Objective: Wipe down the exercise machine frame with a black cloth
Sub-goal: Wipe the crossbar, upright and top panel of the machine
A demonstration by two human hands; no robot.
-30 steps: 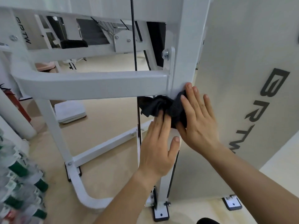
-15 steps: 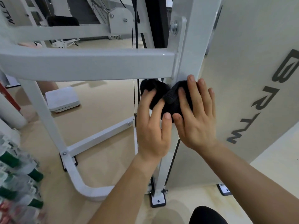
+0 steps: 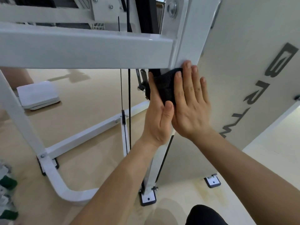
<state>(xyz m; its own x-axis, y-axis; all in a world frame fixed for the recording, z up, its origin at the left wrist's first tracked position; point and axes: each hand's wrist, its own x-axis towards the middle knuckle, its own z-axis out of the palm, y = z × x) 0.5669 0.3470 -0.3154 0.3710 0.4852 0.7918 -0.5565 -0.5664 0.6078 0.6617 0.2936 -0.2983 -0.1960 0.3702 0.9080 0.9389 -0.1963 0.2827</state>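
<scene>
1. At the far left edge, low down, there are blurred bottles [image 3: 7,182] with green caps.
2. The floor [image 3: 90,95] is pale beige and smooth, with faint yellowish marks near the right foot plate.
3. A flat white pad [image 3: 38,95] lies on the floor behind the frame's left leg.
4. The white frame [image 3: 24,124] fills the view. Its wide crossbar [image 3: 81,51] runs level from the left edge to the post [image 3: 186,38], and a slanted brace joins the leg to the post lower down.
5. Thin black cables [image 3: 129,111] hang straight down just left of my hands.
6. My left hand [image 3: 158,120] stands edge-on with its fingers straight, pressing the left side of the cloth [image 3: 165,85]. It grips nothing.
7. The black cloth sits on the post just under the crossbar joint, bunched between my two hands.
8. My right hand [image 3: 190,108] lies flat and spread. Its first fingers are on the cloth and its fingertips reach the bare post. It clasps nothing either.
9. A large bolt [image 3: 172,8] shows on the post near the top.
10. To the right stands a plain pale panel [image 3: 235,111] with dark grey lettering running down it.
11. Two black-edged foot plates [image 3: 148,198] sit on the floor, one under the post and one under the panel.
12. My dark-clothed knee [image 3: 204,215] shows at the bottom edge.
</scene>
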